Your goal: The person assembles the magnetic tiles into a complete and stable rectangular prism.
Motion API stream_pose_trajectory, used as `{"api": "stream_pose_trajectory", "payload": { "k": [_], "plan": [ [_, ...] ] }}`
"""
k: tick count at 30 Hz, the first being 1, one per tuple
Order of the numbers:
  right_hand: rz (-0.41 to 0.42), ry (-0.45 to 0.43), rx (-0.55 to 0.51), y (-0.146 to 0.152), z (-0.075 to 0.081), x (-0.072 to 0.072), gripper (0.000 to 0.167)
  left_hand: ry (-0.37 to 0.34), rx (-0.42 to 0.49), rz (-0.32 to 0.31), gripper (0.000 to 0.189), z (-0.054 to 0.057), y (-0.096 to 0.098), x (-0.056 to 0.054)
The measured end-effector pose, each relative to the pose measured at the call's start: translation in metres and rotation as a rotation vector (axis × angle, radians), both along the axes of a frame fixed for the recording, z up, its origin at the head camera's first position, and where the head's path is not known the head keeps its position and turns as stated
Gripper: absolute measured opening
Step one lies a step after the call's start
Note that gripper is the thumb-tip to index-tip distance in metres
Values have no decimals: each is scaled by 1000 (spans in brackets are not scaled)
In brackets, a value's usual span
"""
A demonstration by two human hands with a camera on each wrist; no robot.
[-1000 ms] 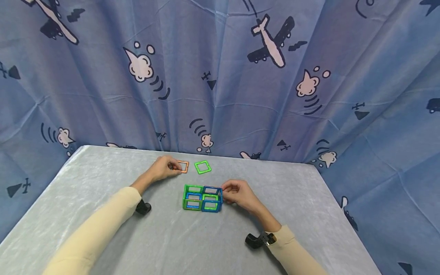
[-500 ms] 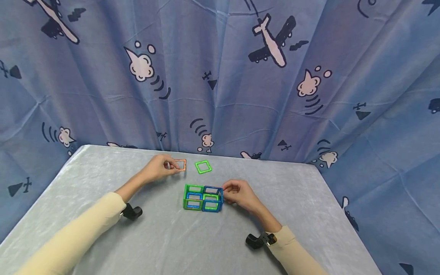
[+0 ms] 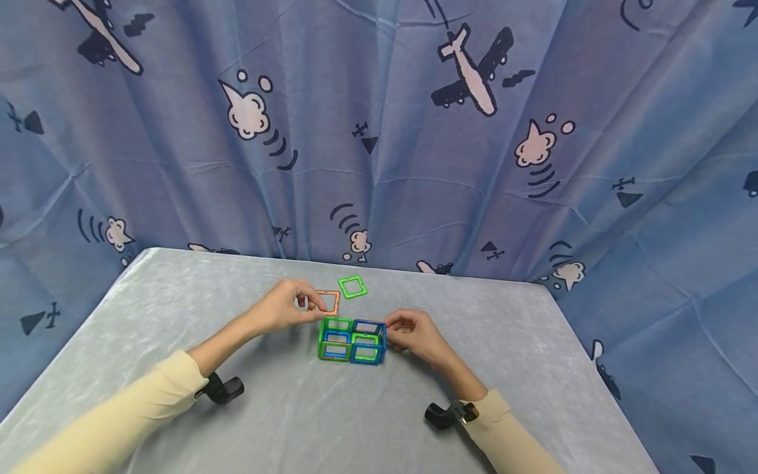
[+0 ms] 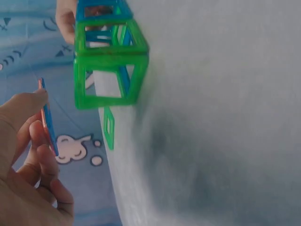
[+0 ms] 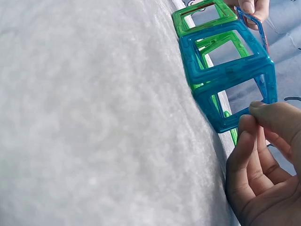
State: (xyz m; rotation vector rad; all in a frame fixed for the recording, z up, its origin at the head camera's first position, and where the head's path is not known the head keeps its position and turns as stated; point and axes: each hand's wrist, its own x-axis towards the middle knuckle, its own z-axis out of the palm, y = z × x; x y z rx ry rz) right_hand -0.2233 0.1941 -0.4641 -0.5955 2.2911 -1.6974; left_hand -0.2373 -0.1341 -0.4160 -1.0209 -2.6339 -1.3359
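My left hand [image 3: 293, 304] pinches a square magnetic tile [image 3: 338, 303], orange in the head view, between thumb and fingers. Edge-on in the left wrist view, this tile [image 4: 47, 120] shows both orange and blue. It hovers just behind the left part of a box [image 3: 351, 354] built from green and blue magnetic tiles on the table. At the box's right end, my right hand [image 3: 416, 334] pinches the edge of a blue end tile [image 5: 207, 106] between thumb and fingertips. The box has green tiles on its left half and mostly blue ones on its right.
A loose green square tile [image 3: 356, 295] lies flat behind the box, near the table's back edge. The table [image 3: 284, 421] has a pale grey cloth. Beyond it hangs a blue curtain [image 3: 320, 118] printed with airplanes.
My left hand first drew the orange tile slightly left, then brought it right and nearer, towards the back of the box. The right hand and the box have stayed in place.
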Motion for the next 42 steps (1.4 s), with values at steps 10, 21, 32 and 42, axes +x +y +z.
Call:
{"api": "stream_pose_trajectory", "payload": {
  "k": [10, 21, 32, 42],
  "plan": [
    [-9, -2, 12, 0, 3, 0, 12, -5, -12, -35, 6, -4, 10, 13],
    [-8, -1, 9, 0, 1, 0, 12, 12, -62, -25, 8, -8, 25, 30],
    [-12, -14, 17, 0, 1, 1, 11, 10, -92, -7, 13, -12, 30, 33],
    [-14, -11, 14, 0, 2, 1, 11, -31, -27, 4, 18, -17, 31, 32]
  ]
}}
